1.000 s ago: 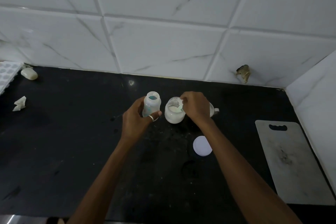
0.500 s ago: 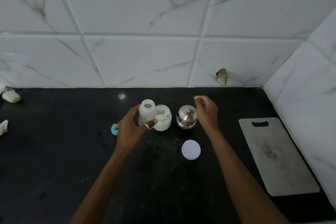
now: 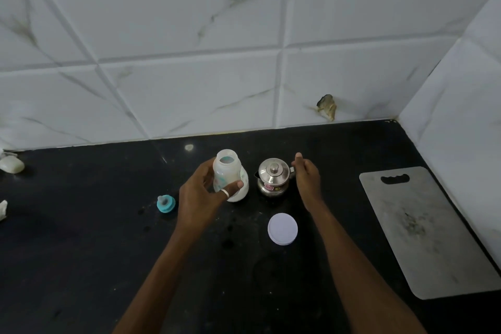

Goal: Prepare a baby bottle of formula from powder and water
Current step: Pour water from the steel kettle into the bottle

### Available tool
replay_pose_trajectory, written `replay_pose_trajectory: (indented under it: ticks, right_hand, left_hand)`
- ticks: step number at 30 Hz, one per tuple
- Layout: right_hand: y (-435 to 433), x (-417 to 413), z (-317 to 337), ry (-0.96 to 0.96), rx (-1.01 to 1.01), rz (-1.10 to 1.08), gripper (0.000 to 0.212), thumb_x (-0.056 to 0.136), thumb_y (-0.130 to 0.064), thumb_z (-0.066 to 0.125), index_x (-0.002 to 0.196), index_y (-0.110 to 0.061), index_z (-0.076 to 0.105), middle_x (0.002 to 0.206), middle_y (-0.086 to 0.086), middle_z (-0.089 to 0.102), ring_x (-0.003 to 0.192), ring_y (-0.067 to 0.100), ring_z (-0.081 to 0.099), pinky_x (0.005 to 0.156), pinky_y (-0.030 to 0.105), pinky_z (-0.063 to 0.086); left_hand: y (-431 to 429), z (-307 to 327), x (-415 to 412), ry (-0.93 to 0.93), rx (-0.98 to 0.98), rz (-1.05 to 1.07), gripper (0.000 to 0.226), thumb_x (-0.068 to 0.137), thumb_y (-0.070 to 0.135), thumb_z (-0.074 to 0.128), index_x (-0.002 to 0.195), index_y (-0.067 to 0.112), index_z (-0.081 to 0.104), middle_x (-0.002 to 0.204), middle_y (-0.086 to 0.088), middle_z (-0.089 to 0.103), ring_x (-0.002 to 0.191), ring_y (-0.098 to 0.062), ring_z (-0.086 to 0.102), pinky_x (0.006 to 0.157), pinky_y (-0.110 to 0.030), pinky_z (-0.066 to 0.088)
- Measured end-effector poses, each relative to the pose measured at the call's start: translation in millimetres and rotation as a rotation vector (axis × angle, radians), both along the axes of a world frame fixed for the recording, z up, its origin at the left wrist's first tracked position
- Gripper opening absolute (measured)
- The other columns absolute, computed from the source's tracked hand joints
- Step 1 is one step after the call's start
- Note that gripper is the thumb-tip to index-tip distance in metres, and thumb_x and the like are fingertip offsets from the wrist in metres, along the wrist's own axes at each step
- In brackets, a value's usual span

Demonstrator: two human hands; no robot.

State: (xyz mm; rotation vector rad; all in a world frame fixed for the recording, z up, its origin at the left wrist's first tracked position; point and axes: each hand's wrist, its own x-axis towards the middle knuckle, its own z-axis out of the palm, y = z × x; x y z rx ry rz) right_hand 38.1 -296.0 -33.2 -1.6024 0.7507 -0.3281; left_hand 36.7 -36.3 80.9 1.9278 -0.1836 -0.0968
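1. The baby bottle [image 3: 226,171] is pinched between thumb and fingers of the left hand [image 3: 202,195], a pale ring showing on the thumb. It's dead centre of the frame, clear plastic, rounded shoulders, faint teal print that can't be read.
2. The bottle's long axis runs near upright, open mouth pointed up and tipped slightly toward the wall.
3. Right behind it, partly hidden, a squat powder jar [image 3: 242,188] is seen, white stuff filling its lower part.
4. The right hand [image 3: 306,173] is held loosely curled with nothing in it, fingertips just beside the handle of a shiny steel kettle [image 3: 273,177]; whether it's touched can't be told. A small red label is stuck on the kettle's belly, too blurry to read.
5. Below centre, a flat round white lid [image 3: 282,228] is laid on the glossy black counter [image 3: 81,252].
6. Left of centre, a teal teat ring [image 3: 165,203] is seen.
7. A grey scuffed cutting board [image 3: 423,230] is parked at right.
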Motion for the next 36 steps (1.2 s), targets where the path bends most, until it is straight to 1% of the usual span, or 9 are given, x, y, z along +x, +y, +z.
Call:
replay_pose_trajectory:
  ticks: [3,6,13,18,23,26,30,33,36]
  right_hand:
    - [-2.2,2.4,-16.6,-0.021,0.033,0.017,0.057,0.1,-0.053,0.055,0.074,-0.003,0.059,0.067,0.002,0.056,0.065,0.013,0.052,0.066,0.037,0.045]
    - [-4.5,5.4,-23.1,-0.046,0.062,0.061,0.053,0.096,-0.057,0.058,0.061,-0.019,0.052,0.06,-0.001,0.05,0.06,0.014,0.047,0.061,0.036,0.04]
    - [-6.1,12.5,-24.4,-0.112,0.077,0.087,0.057,0.097,-0.047,0.064,0.052,-0.023,0.039,0.055,-0.001,0.036,0.057,0.017,0.035,0.057,0.035,0.031]
    - [-3.1,13.0,-23.3,-0.126,0.095,0.079,0.059,0.098,-0.04,0.066,0.05,-0.025,0.036,0.053,0.0,0.033,0.053,0.013,0.031,0.052,0.03,0.027]
    - [5.5,11.4,-19.6,-0.119,0.229,0.021,0.058,0.092,-0.041,0.072,0.053,-0.02,0.036,0.057,0.003,0.028,0.054,0.014,0.027,0.053,0.03,0.024]
    - [11.0,8.4,-14.3,-0.107,0.278,0.0,0.058,0.09,-0.041,0.074,0.051,-0.024,0.034,0.056,0.0,0.027,0.053,0.014,0.025,0.052,0.029,0.024]
    - [15.8,4.0,-1.0,-0.119,0.31,-0.002,0.052,0.081,-0.05,0.076,0.061,-0.01,0.051,0.063,0.009,0.035,0.059,0.021,0.032,0.056,0.031,0.029]
    - [18.8,2.0,14.3,-0.155,0.336,-0.001,0.063,0.077,-0.057,0.078,0.074,0.003,0.06,0.074,0.011,0.046,0.07,0.023,0.042,0.064,0.036,0.035]
    - [21.7,0.7,44.5,-0.181,0.354,-0.016,0.055,0.08,-0.056,0.078,0.071,-0.005,0.058,0.07,0.01,0.045,0.067,0.021,0.042,0.065,0.037,0.036]
  left_hand:
    - [-7.0,-2.0,0.0,-0.008,0.028,-0.01,0.066,0.074,0.029,0.091,0.134,0.028,0.062,0.123,0.015,0.071,0.115,-0.004,0.066,0.101,-0.035,0.056]
    - [-13.2,-4.0,-1.4,0.0,0.042,-0.011,0.068,0.074,0.03,0.091,0.135,0.028,0.062,0.124,0.015,0.07,0.116,-0.003,0.066,0.101,-0.035,0.055]
    - [-17.6,-11.3,-5.2,0.012,0.086,-0.008,0.069,0.074,0.026,0.092,0.136,0.029,0.061,0.127,0.015,0.07,0.118,-0.003,0.065,0.103,-0.04,0.055]
    - [-14.4,-9.9,-11.2,0.035,0.074,0.005,0.07,0.073,0.026,0.091,0.136,0.027,0.061,0.128,0.013,0.069,0.118,-0.003,0.065,0.103,-0.039,0.055]
    - [-7.5,-9.3,-14.9,0.042,0.05,0.014,0.068,0.074,0.023,0.091,0.135,0.024,0.062,0.127,0.012,0.07,0.117,-0.003,0.066,0.103,-0.038,0.055]
    - [-3.3,-7.4,-16.0,0.028,0.051,0.015,0.069,0.074,0.025,0.091,0.136,0.024,0.061,0.128,0.011,0.07,0.118,-0.004,0.066,0.102,-0.038,0.056]
    - [1.7,-3.9,-17.1,0.018,0.041,0.011,0.069,0.075,0.024,0.09,0.137,0.023,0.06,0.13,0.011,0.069,0.119,-0.003,0.065,0.102,-0.036,0.056]
    - [3.7,0.5,-18.0,0.014,0.023,0.012,0.069,0.075,0.023,0.09,0.137,0.023,0.06,0.129,0.011,0.069,0.119,-0.004,0.066,0.101,-0.033,0.056]
    - [5.9,8.0,-18.0,0.004,0.014,0.015,0.067,0.075,0.024,0.091,0.136,0.025,0.062,0.126,0.013,0.071,0.116,-0.003,0.067,0.099,-0.03,0.056]
